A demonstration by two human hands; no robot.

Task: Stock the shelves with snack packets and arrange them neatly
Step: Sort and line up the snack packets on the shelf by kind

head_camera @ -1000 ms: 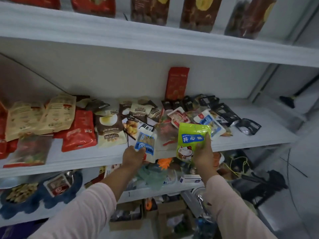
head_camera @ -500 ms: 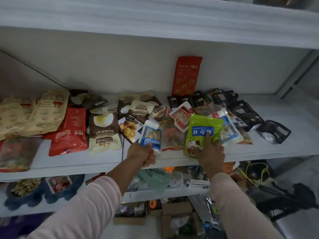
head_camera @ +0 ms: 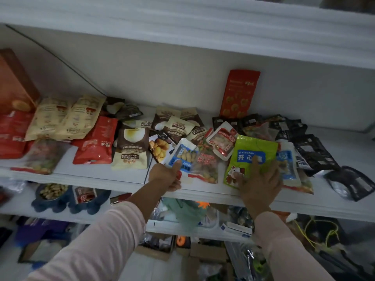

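White shelf [head_camera: 91, 175] strewn with packets [head_camera: 95, 142]; left hand [head_camera: 165, 176] pinches blue packet [head_camera: 183, 156].

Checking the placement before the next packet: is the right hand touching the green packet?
Touching. The head view shows the right hand lying flat on the green packet, forefinger stretched onto its blue label.

One green packet [head_camera: 251, 159]. Two blue-and-white peanut packets [head_camera: 183, 157], two tan packets [head_camera: 50, 118], two clear packets of mixed snacks [head_camera: 205, 165], and at least two flat red packets [head_camera: 95, 142]. One red pouch [head_camera: 240, 93] stands upright. One red-and-white peanut packet [head_camera: 222, 142], one large brown-and-cream packet [head_camera: 132, 147] and at least four smaller brown-and-cream packets [head_camera: 178, 128]. The black packets [head_camera: 312, 153] are too jumbled to count. Two blue paw-shaped bowls [head_camera: 40, 203] sit on the lower shelf [head_camera: 12, 207].
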